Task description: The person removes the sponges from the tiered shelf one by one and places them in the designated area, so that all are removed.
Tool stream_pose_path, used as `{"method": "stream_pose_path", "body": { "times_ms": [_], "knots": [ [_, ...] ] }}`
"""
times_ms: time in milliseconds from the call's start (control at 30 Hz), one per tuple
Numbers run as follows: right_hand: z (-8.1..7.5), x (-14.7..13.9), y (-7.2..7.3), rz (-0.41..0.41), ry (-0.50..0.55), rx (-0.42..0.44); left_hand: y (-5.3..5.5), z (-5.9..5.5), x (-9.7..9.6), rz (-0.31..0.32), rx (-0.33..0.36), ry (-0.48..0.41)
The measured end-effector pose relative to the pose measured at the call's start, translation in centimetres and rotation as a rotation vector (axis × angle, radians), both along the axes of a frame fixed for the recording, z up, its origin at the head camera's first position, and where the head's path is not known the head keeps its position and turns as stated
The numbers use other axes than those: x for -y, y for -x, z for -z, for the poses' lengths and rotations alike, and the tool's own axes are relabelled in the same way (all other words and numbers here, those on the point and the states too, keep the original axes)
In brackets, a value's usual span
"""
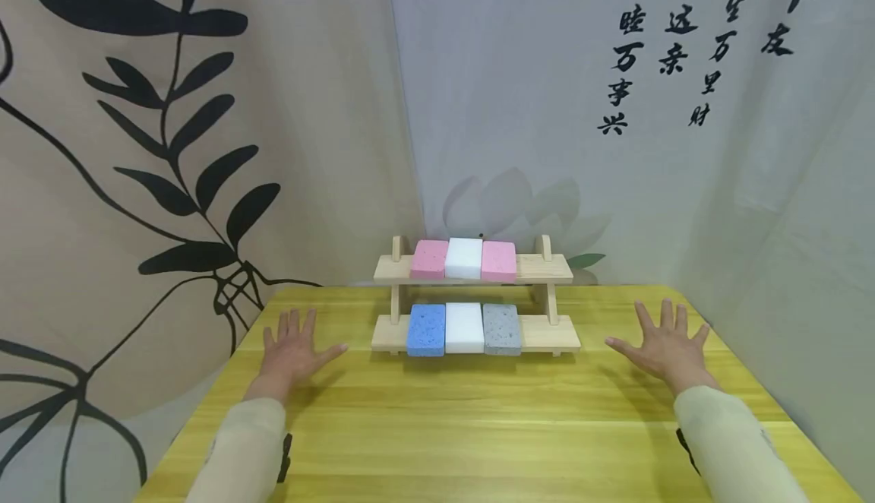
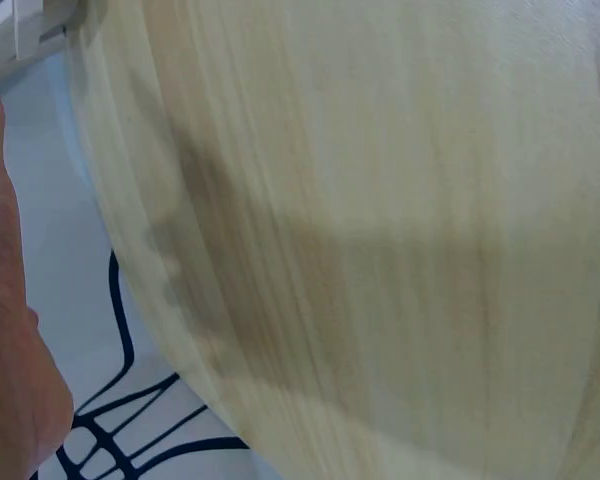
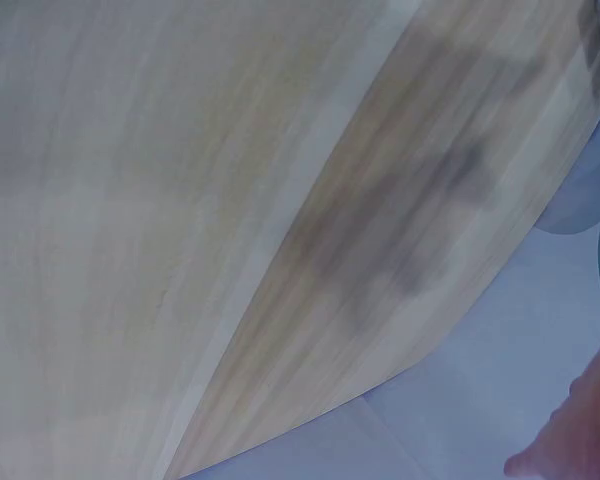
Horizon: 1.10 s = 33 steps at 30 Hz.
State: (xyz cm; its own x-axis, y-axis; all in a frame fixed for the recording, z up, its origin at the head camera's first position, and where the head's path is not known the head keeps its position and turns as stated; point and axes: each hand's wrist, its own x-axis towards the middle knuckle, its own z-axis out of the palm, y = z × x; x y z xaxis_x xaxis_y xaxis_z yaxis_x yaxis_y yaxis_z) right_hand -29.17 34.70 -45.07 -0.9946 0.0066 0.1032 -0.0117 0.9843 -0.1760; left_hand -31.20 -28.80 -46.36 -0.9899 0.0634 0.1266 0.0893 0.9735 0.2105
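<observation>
My left hand (image 1: 290, 355) is spread with straight fingers over the left side of the table, holding nothing. On the right, my right hand (image 1: 666, 347) is likewise spread, and its grip is bare. Between them stands a two-tier wooden rack (image 1: 554, 332). Its upper shelf bears a pink block (image 1: 430, 259), a white block (image 1: 464, 258) and another pink block (image 1: 498, 261), side by side. Below lie a blue block (image 1: 427, 330), a white block (image 1: 465, 328) and a grey block (image 1: 502, 330). The coloured blocks look pitted, like sponges. Neither hand touches the rack.
The wooden tabletop (image 1: 444, 442) runs under both hands, whose shadows fall on it. Fabric hangings (image 1: 328, 123) with leaf prints and written characters stand behind the table and along its sides. A corner of the rack (image 2: 25, 30) enters the left wrist view.
</observation>
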Motion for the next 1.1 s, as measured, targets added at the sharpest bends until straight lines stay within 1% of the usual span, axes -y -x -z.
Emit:
{"method": "stream_pose_path", "body": {
  "times_ms": [200,367,667,833,1100],
  "knots": [
    [-0.1,0.4,0.1,0.000,0.002,-0.002,0.3,-0.1,-0.4,0.015,-0.005,-0.010],
    [-0.2,0.8,0.2,-0.001,0.010,-0.009,0.4,-0.4,-1.0,0.031,-0.016,-0.020],
    [-0.7,1.7,0.9,0.002,0.018,-0.050,1.0,-1.0,-2.5,0.041,-0.027,-0.014],
    [-1.3,2.2,1.1,-0.001,0.035,-0.063,1.3,-1.1,-3.3,0.047,-0.030,-0.041],
    [-1.9,3.6,1.4,0.001,0.060,-0.127,1.7,-1.3,-4.4,0.054,-0.038,-0.080]
  ]
}}
